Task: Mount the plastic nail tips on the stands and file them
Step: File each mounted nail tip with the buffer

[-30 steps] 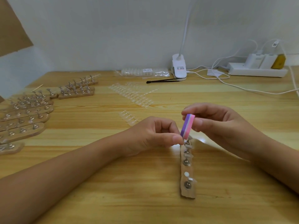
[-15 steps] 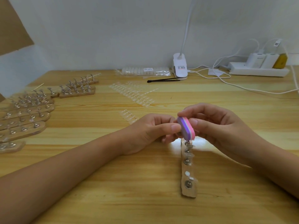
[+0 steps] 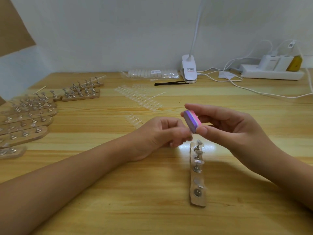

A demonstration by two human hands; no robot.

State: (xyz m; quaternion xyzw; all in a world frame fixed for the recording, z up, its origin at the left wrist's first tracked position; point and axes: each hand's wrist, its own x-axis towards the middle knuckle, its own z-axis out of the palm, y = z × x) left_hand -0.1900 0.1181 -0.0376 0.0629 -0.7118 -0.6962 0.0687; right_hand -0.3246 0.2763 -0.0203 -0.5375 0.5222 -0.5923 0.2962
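Note:
My right hand (image 3: pixel 233 131) grips a pink and purple buffer block (image 3: pixel 192 122) between thumb and fingers, lifted above the far end of a wooden stand strip (image 3: pixel 197 199). The strip lies lengthwise in front of me and carries several metal stands, some with clear nail tips (image 3: pixel 199 161) on them. My left hand (image 3: pixel 160 134) rests on the table just left of the strip's far end. Its curled fingertips are blurred, close under the block, and I cannot tell whether they pinch anything.
Several more wooden stand strips (image 3: pixel 28 119) lie at the left, with others (image 3: pixel 81 94) farther back. Clear nail tip racks (image 3: pixel 140 99) lie mid-table. At the back are a bag of tips (image 3: pixel 152 73), black tweezers (image 3: pixel 171 83), a lamp clip (image 3: pixel 189 70) and a power strip (image 3: pixel 271 75) with cables.
My right hand lifted the block off the top stand and turned it flatter. My left hand's fingertips came away from that stand and moved slightly left.

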